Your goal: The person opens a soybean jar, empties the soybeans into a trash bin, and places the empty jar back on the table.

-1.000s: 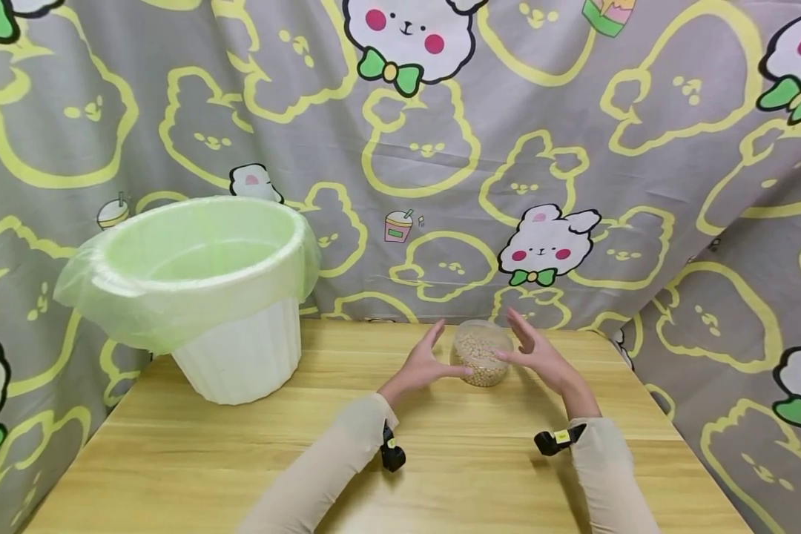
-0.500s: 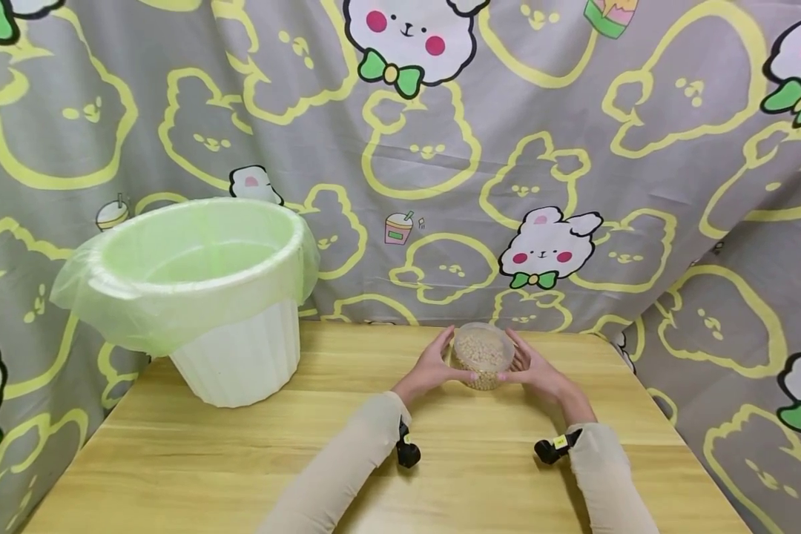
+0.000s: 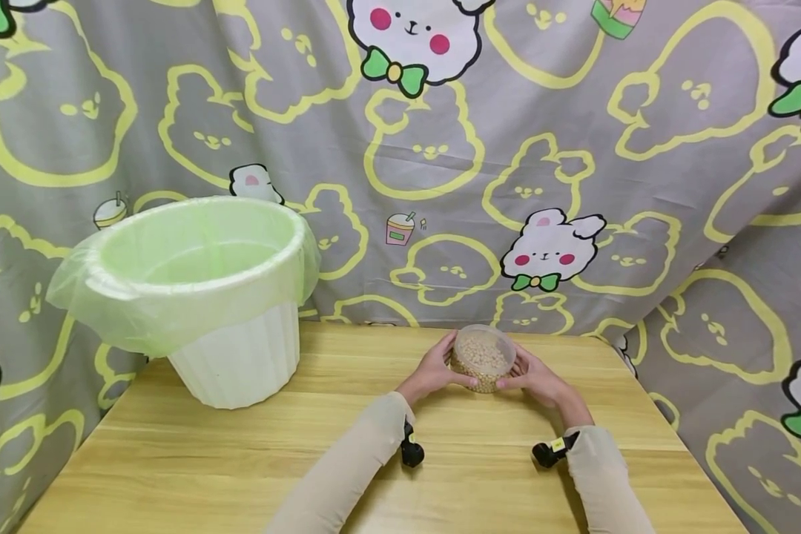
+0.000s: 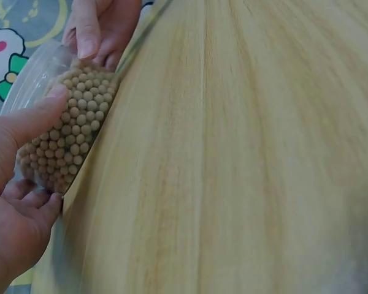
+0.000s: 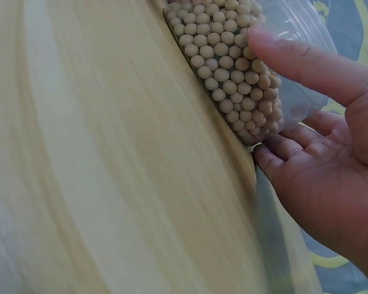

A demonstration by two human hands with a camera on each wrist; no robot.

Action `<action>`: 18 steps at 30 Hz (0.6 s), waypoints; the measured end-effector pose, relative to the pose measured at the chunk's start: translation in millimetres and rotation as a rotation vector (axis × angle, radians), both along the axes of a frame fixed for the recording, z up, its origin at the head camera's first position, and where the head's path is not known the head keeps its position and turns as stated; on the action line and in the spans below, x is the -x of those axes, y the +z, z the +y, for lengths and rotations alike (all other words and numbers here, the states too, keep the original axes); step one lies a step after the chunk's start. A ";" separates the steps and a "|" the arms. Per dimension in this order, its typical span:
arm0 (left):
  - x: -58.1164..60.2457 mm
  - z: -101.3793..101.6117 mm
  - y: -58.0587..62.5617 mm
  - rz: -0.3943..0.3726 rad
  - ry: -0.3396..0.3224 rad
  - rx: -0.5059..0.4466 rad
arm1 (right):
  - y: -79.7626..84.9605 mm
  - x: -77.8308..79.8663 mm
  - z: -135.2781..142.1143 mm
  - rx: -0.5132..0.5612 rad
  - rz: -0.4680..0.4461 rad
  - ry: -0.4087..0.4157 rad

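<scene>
A clear round plastic tub [image 3: 483, 356], filled partway with small round beige beads [image 5: 233, 67], sits near the table's back edge in the head view. My left hand [image 3: 437, 370] grips its left side, thumb on the front wall and fingers curled round toward the back. From the other side my right hand [image 3: 538, 377] holds it the same way, with its thumb [image 5: 306, 61] across the wall in the right wrist view. Both thumbs point at each other over the beads in the left wrist view. Some fingertips are hidden behind the tub.
A large white ribbed bin [image 3: 240, 356] with a pale green liner bag [image 3: 140, 319] over its rim stands at the table's left. Behind the wooden table [image 3: 240, 475] hangs a grey cartoon-print curtain [image 3: 434, 215].
My hands have closed in from either side of the tub, from spread fingers to a grip on its walls. The tub is in nearly the same spot.
</scene>
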State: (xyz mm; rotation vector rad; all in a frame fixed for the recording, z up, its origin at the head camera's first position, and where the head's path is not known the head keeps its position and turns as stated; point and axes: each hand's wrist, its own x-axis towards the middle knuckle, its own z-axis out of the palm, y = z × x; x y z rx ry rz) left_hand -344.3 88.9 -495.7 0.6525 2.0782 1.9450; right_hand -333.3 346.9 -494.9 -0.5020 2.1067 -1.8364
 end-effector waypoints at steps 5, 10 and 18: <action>-1.0 1.3 -0.2 0.037 -0.006 0.005 | -0.1 -1.3 0.3 -0.001 0.004 -0.014; 0.5 2.1 -2.5 0.042 0.013 0.016 | 1.1 -1.8 0.1 -0.024 -0.018 -0.079; 5.3 -0.3 -4.8 0.039 0.063 0.008 | 5.1 0.9 -0.8 -0.064 -0.006 -0.103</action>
